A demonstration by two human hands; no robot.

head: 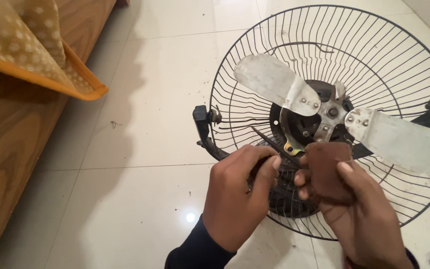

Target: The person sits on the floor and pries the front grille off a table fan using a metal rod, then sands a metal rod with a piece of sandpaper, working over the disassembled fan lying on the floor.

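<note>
A person is crouching over a fan point(332, 117) that is lying on its back on the pale tiled floor point(140, 149), and both bare hands are working at its six o'clock edge.

The left hand point(237, 197) is coming in from about seven o'clock, in a dark sleeve point(195, 251). Its fingers point(269, 167) are clenched around a thin dark rod-like tool point(269, 142), which is pointing up toward the hub at roughly one o'clock from the hand. What kind of tool it is cannot be told.

The right hand point(362, 214) is sitting just beside the left, at its three o'clock. Its fingers point(344, 167) and thumb are pinching a small brown rectangular piece point(327, 169), perhaps cloth or abrasive paper, and holding it upright in front of the fan's centre. The piece is covering the lower part of the hub region.

The fan is showing a round black wire guard point(384, 55) with the front cover off. Two dull grey metal blades are in view: one blade point(274, 82) is reaching out to ten o'clock from the hub point(332, 113), the other blade point(404, 139) to four o'clock. A bare metal arm is sticking up at twelve o'clock with no blade on it. A black bracket point(202, 122) is jutting from the guard's rim at nine o'clock.

At ten o'clock in the view, a wooden piece of furniture point(11, 149) is running along the floor, with an orange-edged dotted cloth point(36, 50) hanging over it. Dark specks are lying scattered on the tiles.
</note>
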